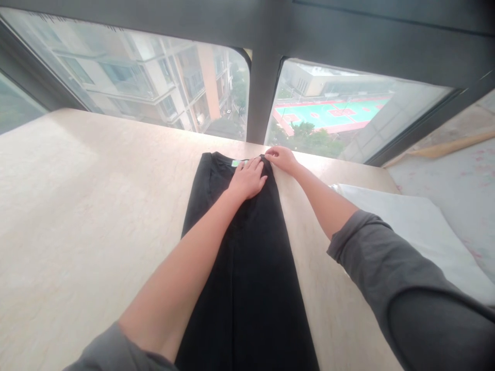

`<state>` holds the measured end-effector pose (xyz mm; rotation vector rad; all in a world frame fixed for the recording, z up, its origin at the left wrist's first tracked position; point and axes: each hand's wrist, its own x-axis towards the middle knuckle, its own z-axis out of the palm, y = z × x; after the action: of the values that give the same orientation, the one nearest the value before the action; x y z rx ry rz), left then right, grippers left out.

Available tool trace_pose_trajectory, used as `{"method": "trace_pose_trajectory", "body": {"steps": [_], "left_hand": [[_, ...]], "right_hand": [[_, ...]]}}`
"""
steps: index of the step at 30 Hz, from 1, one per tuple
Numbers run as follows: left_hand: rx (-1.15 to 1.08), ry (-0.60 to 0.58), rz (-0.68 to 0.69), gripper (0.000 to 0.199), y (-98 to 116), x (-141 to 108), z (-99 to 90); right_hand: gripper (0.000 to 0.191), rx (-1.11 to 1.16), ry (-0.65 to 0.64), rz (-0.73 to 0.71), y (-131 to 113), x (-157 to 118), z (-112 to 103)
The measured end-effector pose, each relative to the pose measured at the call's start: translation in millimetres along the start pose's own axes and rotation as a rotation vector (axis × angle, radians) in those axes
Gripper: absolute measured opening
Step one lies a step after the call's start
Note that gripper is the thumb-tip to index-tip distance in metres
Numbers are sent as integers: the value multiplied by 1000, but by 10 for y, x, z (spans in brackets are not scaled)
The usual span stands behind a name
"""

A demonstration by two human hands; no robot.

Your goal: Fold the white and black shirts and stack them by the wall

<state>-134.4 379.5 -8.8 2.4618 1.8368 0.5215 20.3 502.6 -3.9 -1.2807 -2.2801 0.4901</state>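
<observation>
At waistband [206, 156], L hand [248, 179] atop & R hand [281, 158] pinching blk trousers [263, 257]

trousers [266, 268]: legs cut off at bottom edge | label [235, 163]: print illegible | waistband [219, 156]: partly under left hand [248, 179]

So there's a pale, faintly mottled stone-look ledge [96, 196] under the fingers, and dark-framed windows [154, 82] just beyond them. Pretty soft daylight. Past the fingers you get an apartment block [127, 72] to the left, a green-and-pink sports court [332, 114] to the right.
</observation>
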Motion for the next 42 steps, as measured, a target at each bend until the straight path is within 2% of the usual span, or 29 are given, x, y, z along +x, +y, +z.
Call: {"method": "trace_pose_trajectory", "body": {"steps": [3, 8, 12, 14, 17, 20, 23, 27, 32, 37, 42], "left_hand": [[21, 18, -56, 56, 35, -34, -13], [44, 3, -15, 56, 127, -84, -10], [28, -29, -56, 58, 138, -117, 26], [40, -20, -59, 58, 129, -117, 40], [57, -16, -55, 60, 122, -112, 47], [56, -20, -55, 60, 132, -112, 40], [61, -22, -57, 60, 144, -114, 33], [69, -31, -56, 60, 150, -115, 31], [83, -26, -70, 62, 164, -127, 34], [98, 18, -112, 62, 184, -153, 45], [80, 47, -129, 58, 193, -172, 56]], "right_hand": [[17, -34, 21, 45, -15, 23, 59], [13, -73, 117, 79, -58, 51, 195], [13, 6, 250, 37, -88, -103, 205], [15, 35, 270, -41, -102, -229, 187], [21, -14, 162, -190, -123, -394, 174], [29, -120, 62, -225, -148, -451, 186], [37, -209, 1, -211, -180, -385, 196], [32, -354, -107, -192, -240, -154, 173], [34, -438, -214, -91, -337, 178, 174], [35, -391, -207, 118, -416, 328, 240], [33, -352, -193, 244, -493, 398, 237]]}}
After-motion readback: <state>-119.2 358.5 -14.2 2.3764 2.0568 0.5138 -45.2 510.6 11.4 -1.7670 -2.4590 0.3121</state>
